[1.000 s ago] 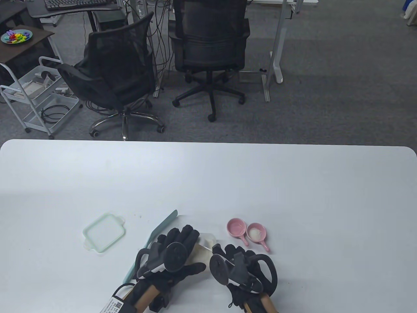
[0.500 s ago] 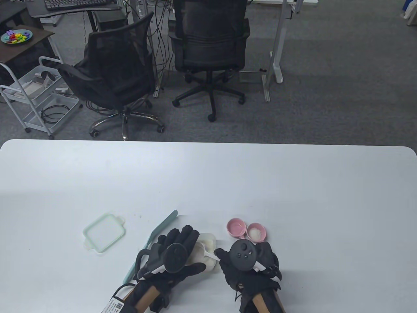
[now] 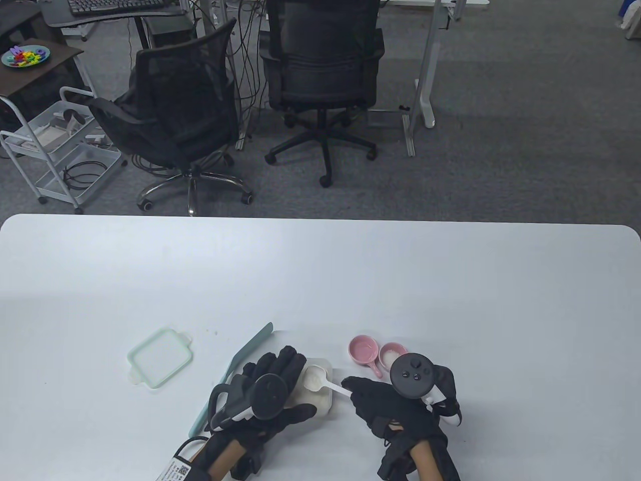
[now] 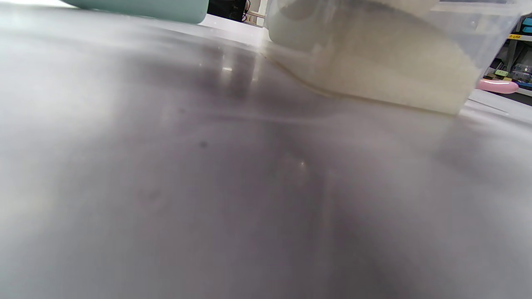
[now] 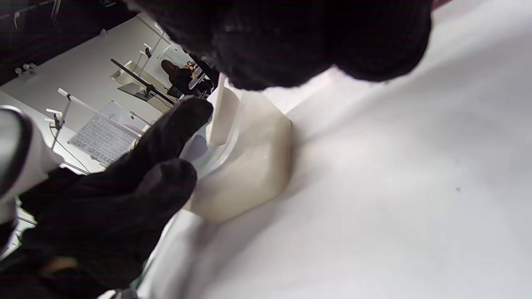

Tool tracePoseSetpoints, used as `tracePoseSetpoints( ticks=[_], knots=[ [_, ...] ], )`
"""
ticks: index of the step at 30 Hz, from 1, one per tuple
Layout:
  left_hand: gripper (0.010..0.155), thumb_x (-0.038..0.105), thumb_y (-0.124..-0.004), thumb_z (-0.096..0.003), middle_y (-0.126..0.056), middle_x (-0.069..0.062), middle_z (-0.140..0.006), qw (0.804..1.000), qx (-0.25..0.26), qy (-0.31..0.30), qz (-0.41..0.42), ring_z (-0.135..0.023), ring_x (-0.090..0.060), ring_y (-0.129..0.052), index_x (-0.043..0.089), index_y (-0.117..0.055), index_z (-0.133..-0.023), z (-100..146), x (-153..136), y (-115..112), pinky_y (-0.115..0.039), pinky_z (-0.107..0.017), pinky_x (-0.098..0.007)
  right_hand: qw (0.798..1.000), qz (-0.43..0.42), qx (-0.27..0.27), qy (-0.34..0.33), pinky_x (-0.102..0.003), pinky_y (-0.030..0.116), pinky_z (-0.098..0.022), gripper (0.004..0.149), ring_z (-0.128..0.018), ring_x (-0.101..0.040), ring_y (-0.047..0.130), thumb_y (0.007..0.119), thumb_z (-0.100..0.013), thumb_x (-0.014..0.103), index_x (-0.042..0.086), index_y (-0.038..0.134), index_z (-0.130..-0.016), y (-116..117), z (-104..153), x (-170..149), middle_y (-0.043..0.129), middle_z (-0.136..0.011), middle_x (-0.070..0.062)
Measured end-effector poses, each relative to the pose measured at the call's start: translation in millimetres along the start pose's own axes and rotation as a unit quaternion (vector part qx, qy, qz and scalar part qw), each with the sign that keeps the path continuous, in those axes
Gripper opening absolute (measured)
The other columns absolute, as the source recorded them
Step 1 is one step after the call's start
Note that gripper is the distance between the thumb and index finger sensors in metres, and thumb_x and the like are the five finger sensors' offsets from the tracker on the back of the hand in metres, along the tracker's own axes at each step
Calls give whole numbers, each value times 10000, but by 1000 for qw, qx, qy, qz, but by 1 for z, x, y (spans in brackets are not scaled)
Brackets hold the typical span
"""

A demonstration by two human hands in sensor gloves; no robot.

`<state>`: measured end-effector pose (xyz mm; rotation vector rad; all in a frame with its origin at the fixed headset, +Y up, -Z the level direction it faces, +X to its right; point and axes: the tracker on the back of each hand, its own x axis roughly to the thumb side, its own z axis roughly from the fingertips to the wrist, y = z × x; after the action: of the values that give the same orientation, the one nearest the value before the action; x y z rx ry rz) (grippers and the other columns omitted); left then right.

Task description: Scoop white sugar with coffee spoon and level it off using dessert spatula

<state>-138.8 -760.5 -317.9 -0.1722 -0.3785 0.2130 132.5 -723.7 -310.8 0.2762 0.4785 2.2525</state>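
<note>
Right hand (image 3: pixel 395 408) pinches white coffee spoon (image 3: pixel 325 382); bowl heaped with sugar

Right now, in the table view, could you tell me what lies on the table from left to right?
Green lid → dessert spatula → left hand → coffee spoon → pink dish → sugar-filled pink dish → right hand's tracker.

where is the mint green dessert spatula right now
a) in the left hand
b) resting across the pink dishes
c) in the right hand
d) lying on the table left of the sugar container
d: the spatula lies flat on the table beside the left hand, which steadies the sugar container, while the right hand holds the white spoon.
</note>
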Motion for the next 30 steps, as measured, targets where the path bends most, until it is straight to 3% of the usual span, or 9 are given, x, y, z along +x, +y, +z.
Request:
tracePoseSetpoints(
  ticks=[11,18,19,20,23,30],
  knots=[
    [994,824,-568,-415,-147,61,-1324,1000,-2,-1,7,-1240,-437,-360,377,-186,-1217,1,0,-1,-347,-829,-687,1000,-7,4,0,-423,867,-438,472,-385,-112,936,695,-643,295,134,666,-1086,-2,2,-1,948,-632,-40],
    [986,821,-559,-423,-200,39,-1325,998,54,9,29,-1239,-434,-344,359,-201,-1218,8,-10,19,-350,-829,-685,1000,-8,4,-3,-425,865,-440,472,-387,-114,936,696,-644,294,134,666,-1086,-2,2,0,948,-634,-43],
    [996,749,-656,-477,-226,24,-1339,996,83,23,33,-1274,-364,-366,292,-226,-1250,11,-15,27,-388,-905,-599,1000,-8,4,-4,-425,866,-440,471,-388,-114,936,694,-645,295,135,666,-1086,-2,2,0,947,-636,-42],
    [980,820,-562,-422,-247,27,-1327,994,103,37,32,-1229,-450,-384,358,-230,-1219,13,-19,34,-381,-816,-694,1000,-8,4,-4,-425,866,-440,472,-387,-115,936,695,-644,295,135,665,-1086,-2,1,0,948,-635,-42],
    [966,805,-569,-445,-260,0,-1319,985,146,81,30,-1217,-462,-397,334,-236,-1219,20,-36,52,-396,-811,-690,1000,-7,5,-5,-425,866,-440,472,-388,-115,937,695,-644,295,134,666,-1087,-2,1,0,948,-636,-43],
    [1018,816,-569,-454,-200,-57,-1319,976,113,176,57,-1217,-486,-364,287,-174,-1230,28,-74,69,-388,-817,-693,1000,-7,6,-5,-427,865,-442,472,-391,-117,938,696,-645,294,134,664,-1087,-2,2,0,948,-638,-45]
  ],
)
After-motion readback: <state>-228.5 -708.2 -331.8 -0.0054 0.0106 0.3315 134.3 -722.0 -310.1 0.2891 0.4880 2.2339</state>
